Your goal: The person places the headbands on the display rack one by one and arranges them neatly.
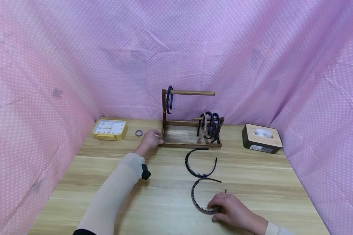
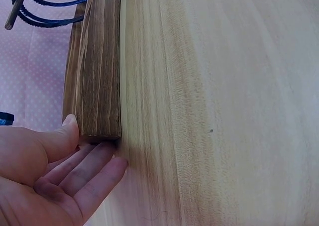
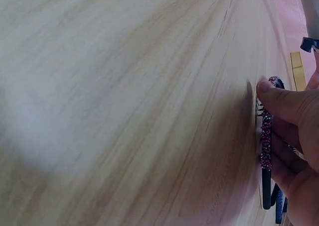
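My left hand (image 1: 150,139) grips the left end of a brown wooden rack (image 1: 191,146). In the left wrist view, the thumb lies at the upper edge and the fingers bear against the end. My right hand (image 1: 230,210) pinches a dark toothed headband (image 1: 194,199) low on its curve, close over the table. Pink and dark beads dot this headband (image 3: 265,141) in the right wrist view. Beyond it lies a second black toothed headband (image 1: 188,166). One dark blue headband (image 1: 168,101) hangs from the rack's upper bar; several headbands (image 1: 214,125) hang on the lower bar.
A yellow clock (image 1: 110,129) stands at the back left, with a purple ring-shaped band (image 1: 139,133) between it and the rack. A tissue box (image 1: 261,138) with a wooden lid stands at the back right. Pink dotted cloth (image 1: 176,49) encloses the table.
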Demonstrator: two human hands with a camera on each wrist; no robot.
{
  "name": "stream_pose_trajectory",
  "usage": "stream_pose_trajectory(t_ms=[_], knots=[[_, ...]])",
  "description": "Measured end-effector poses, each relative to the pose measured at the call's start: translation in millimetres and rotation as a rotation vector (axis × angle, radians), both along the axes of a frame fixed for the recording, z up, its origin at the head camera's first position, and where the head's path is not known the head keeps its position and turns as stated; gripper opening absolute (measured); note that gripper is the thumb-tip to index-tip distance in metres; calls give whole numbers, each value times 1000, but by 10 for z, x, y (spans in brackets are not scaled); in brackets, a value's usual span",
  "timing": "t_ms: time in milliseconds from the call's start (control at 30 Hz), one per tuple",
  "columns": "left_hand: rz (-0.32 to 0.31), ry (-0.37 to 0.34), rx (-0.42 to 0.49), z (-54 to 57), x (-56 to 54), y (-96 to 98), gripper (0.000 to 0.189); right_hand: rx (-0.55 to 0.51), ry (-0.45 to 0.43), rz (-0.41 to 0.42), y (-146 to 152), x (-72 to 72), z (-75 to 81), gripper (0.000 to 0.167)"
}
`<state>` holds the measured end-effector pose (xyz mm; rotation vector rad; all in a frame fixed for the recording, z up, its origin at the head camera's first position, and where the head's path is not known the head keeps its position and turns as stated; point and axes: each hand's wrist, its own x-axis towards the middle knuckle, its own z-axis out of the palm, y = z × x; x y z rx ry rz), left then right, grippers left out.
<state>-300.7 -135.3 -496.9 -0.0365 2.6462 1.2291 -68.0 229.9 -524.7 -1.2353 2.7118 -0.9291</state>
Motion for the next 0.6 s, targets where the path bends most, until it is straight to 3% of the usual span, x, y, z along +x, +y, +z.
stream_pose_trajectory(t_ms=[600], knots=[[-3,8,-2,-24,-22,-17,43,8,41,37,-65,-3,-48,25]])
